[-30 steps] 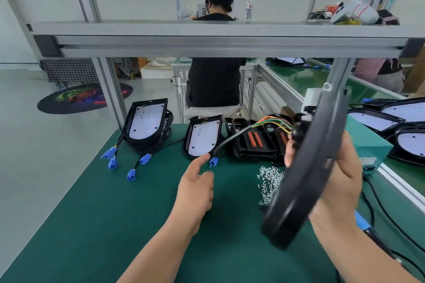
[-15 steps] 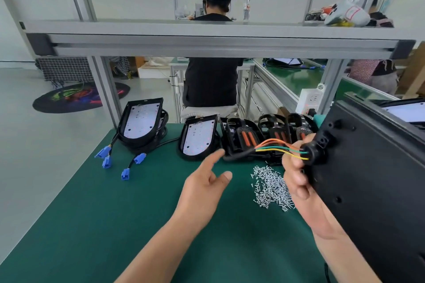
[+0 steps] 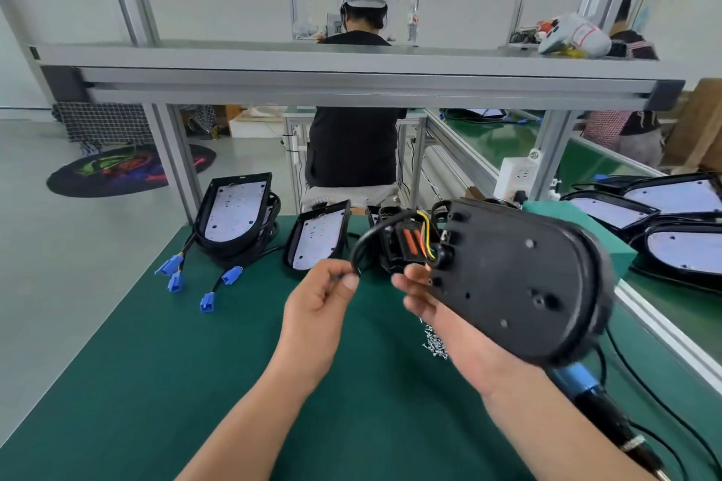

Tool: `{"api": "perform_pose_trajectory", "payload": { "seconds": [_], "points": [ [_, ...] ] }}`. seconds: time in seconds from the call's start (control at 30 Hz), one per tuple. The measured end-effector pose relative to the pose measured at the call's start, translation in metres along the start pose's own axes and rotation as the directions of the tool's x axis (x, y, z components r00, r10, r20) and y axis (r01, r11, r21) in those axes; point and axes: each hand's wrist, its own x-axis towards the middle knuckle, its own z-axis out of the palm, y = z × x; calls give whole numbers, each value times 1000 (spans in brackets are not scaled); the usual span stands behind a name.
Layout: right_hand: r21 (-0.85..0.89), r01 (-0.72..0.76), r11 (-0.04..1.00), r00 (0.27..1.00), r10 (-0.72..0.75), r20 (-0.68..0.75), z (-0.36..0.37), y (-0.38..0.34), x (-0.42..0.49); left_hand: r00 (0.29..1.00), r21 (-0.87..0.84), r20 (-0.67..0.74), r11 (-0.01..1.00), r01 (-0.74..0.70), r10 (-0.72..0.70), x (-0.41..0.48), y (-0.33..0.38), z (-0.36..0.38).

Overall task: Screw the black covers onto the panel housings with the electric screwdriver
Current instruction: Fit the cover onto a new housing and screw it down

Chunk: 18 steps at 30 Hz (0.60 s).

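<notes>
head view, housing: the panel housing (image 3: 519, 285) is up off the desk at centre-right, with its flat black back and screw holes facing the camera
housing axis: the long axis runs diagonally. The squared-off end with the cable entry points up-left toward the far side of the desk, and the rounded end points down-right
right hand: the right hand (image 3: 433, 305) holds the housing from below at the squared-off end, fingers curled round its edge
left hand: the left hand (image 3: 324, 297) is just left of that, thumb and forefinger pinching the black cable (image 3: 363, 242), other fingers tucked in
cable: it arcs up from the pinch and over to the right, where the coloured wires (image 3: 424, 234) run into the housing's entry
electric screwdriver: the electric screwdriver (image 3: 578, 383) lies on the desk at lower right, apart from both hands, its blue body partly hidden under the housing's rounded end
screws: a small heap of screws (image 3: 433, 344) sits on the mat, mostly hidden behind the right wrist
black cover: a black cover (image 3: 402, 246) with orange strips inside is propped at the back of the desk, behind the cable loop
desk: the desk (image 3: 176, 383) has a green mat on top
other panels: the left panel (image 3: 234, 211) and second panel (image 3: 318, 238) lean at the back, white faces toward the camera, with blue connectors (image 3: 176, 273) trailing onto the mat
</notes>
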Motion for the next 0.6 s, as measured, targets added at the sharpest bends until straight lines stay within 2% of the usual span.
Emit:
{"api": "perform_pose_trajectory", "payload": {
  "seconds": [0.07, 0.1, 0.17, 0.3, 0.33, 0.4, 0.5, 0.6],
  "points": [
    [-20, 158, 987, 984, -156, 82, -2, 10, -6, 1000, -21, 21, 1000, 6, -6, 2, 0, -5],
    [4, 187, 982, 975, -187, 122, -7, 16, -7, 999, -30, 39, 999, 14, -12, 2, 0, -6],
    [42, 142, 989, 979, -147, 142, -1, 19, -1, 995, -33, 94, 999, 20, -17, 0, 1, -4],
    [-174, 19, 985, 999, -14, 32, 29, 30, 18, 983, -9, 182, 1000, 11, -9, -4, -1, 1],
    [-169, -5, 986, 1000, 9, 25, 32, 33, 21, 981, -14, 195, 1000, 2, 1, -4, -1, 2],
    [-99, 20, 995, 998, -15, 54, 36, 35, 20, 977, -23, 214, 1000, -17, 22, -4, -1, 0],
    [59, 120, 991, 983, -127, 130, 38, 39, 19, 978, -41, 208, 999, -11, 20, -2, -2, 0],
    [103, 174, 979, 977, -185, 103, 39, 44, 26, 983, -82, 183, 996, 35, -20, -1, -5, 1]
  ]
}}
